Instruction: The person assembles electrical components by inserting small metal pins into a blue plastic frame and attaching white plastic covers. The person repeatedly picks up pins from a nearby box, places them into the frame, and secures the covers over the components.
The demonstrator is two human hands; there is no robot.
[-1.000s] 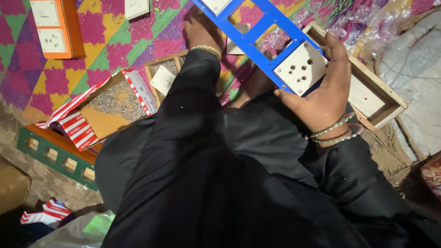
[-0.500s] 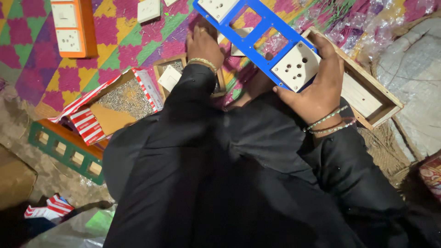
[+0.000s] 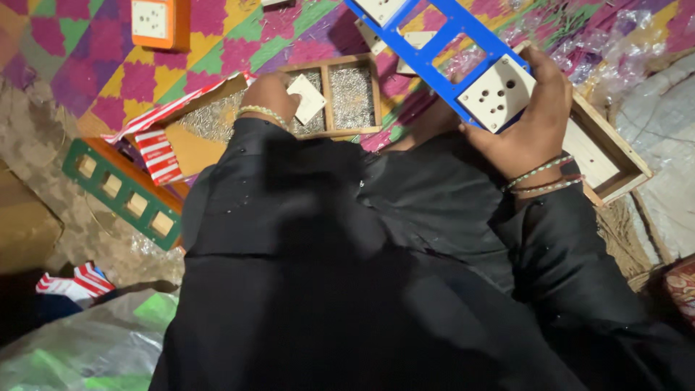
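left hand (image 3: 269, 93) reaching forward, right hand (image 3: 527, 123) gripping, fingers curled

Small floor-level assembly workshop, home-based by the look of it. Work spread straight on a patchwork mat (image 3: 217, 65) of pink, yellow and green, laid over bare ground. Wooden tray (image 3: 347, 98) with two compartments of small metal screws. Opened red-and-white striped carton (image 3: 156, 148), more screws inside. Blue switchboard frame (image 3: 441, 54) with a white socket module (image 3: 499, 94) fitted; green frame (image 3: 119, 188) and orange frame (image 3: 163, 25) lying nearby. Crumpled plastic wrapping (image 3: 615, 43) at the edge.
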